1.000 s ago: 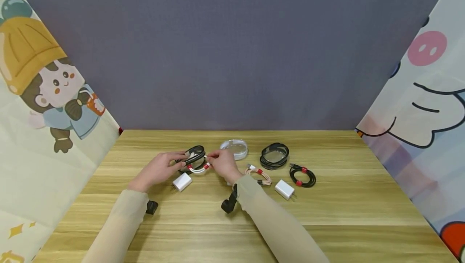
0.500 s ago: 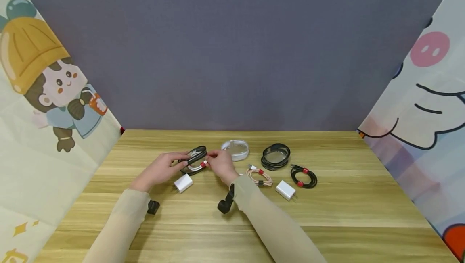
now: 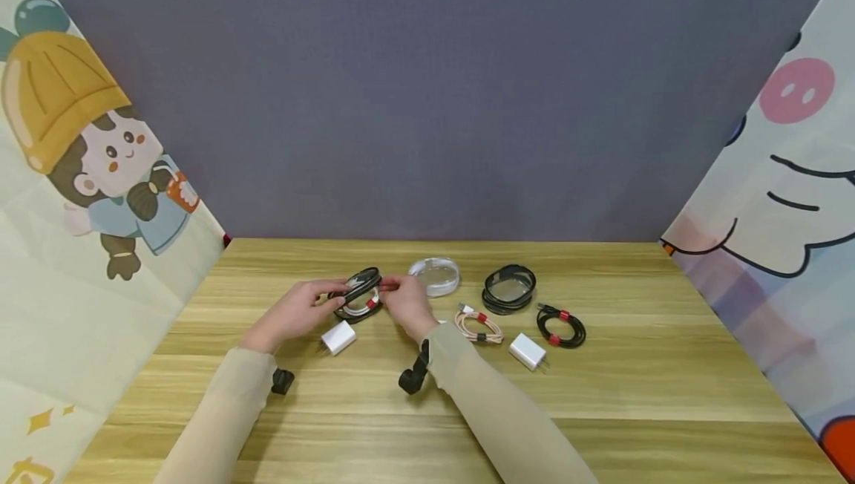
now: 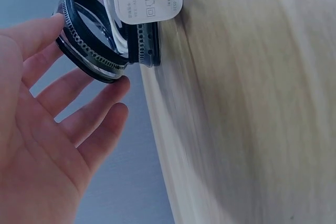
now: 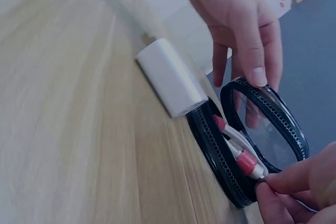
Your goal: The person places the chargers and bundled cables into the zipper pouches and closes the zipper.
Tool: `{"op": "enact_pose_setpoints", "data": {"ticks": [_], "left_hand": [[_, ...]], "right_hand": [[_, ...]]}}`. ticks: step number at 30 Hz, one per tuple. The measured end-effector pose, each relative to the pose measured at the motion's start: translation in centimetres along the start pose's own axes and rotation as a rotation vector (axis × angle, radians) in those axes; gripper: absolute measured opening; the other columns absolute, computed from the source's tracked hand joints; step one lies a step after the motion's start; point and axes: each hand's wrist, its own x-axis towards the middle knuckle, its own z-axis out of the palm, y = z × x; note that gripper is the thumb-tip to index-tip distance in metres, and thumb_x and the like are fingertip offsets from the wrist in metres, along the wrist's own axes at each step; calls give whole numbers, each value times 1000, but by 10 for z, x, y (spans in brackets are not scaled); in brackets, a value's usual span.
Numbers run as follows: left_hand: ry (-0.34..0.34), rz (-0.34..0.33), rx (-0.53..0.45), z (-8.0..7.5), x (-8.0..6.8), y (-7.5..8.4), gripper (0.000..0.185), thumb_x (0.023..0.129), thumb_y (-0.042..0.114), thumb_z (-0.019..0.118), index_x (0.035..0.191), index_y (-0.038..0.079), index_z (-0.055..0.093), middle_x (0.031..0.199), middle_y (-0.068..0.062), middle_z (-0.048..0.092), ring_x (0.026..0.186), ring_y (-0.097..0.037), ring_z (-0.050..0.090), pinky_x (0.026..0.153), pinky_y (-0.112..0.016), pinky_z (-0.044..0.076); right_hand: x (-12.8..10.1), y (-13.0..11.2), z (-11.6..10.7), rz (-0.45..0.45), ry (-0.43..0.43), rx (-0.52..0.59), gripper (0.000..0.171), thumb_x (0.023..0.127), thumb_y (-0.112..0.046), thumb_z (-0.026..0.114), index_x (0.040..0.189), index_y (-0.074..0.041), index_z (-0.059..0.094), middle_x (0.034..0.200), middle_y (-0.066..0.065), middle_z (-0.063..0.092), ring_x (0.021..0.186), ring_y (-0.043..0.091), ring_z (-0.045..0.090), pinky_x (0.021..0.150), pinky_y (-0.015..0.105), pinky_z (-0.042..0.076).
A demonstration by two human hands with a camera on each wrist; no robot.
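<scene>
In the head view, my left hand (image 3: 297, 315) pinches the raised lid of a round clear zip case (image 5: 212, 153) with black edges, thumb on one side and fingers on the other. The case's base lies on the table at the left of centre. Inside it sits a coiled white cable (image 5: 239, 139) with red ties. My right hand (image 3: 406, 307) pinches this cable at its end, at the case's right rim, as the right wrist view shows. A white charger plug (image 3: 339, 337) lies just in front of the case.
Behind my right hand stands a white-edged clear case (image 3: 441, 289), with a second black-edged case (image 3: 505, 305) to its right. A pinkish coiled cable (image 3: 494, 335), another white charger plug (image 3: 528, 351) and a black coiled cable (image 3: 581, 332) lie on the wooden table (image 3: 634, 380).
The white cable has gone down into the black-edged case, with my right hand moving slightly along with it. My left hand keeps holding the lid in the same place.
</scene>
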Motion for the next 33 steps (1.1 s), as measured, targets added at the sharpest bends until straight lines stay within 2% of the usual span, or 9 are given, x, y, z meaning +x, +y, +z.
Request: {"op": "enact_pose_setpoints", "data": {"ticks": [4,11,23,33], "left_hand": [[-1,11,0,1,1,-2,29,94,25,58,121,16,65,135,-11,52,121,-29,49,98,-51,40],[-4,17,-10,2,1,-5,31,93,25,59,121,12,64,135,-12,52,122,-30,49,98,-51,40],[-4,19,9,2,0,-6,32,92,26,61,120,11,65,134,-10,53,121,-30,49,99,-51,39],[0,24,5,1,0,-4,30,92,23,61,119,11,65,133,-10,54,121,-30,50,99,-51,40]], "right_hand": [[2,2,-2,-38,19,-59,16,79,-1,69,95,-5,72,83,1,70,75,8,63,71,21,51],[2,6,-6,-55,37,-75,14,80,-6,71,94,-6,73,81,-1,70,74,7,63,69,21,51],[-1,5,-12,-17,-13,-50,14,80,-8,72,94,-9,73,82,-1,69,76,9,61,71,24,50],[-2,5,-14,-17,-43,-10,15,80,-10,73,95,-8,74,89,3,71,86,12,63,80,27,49]]}}
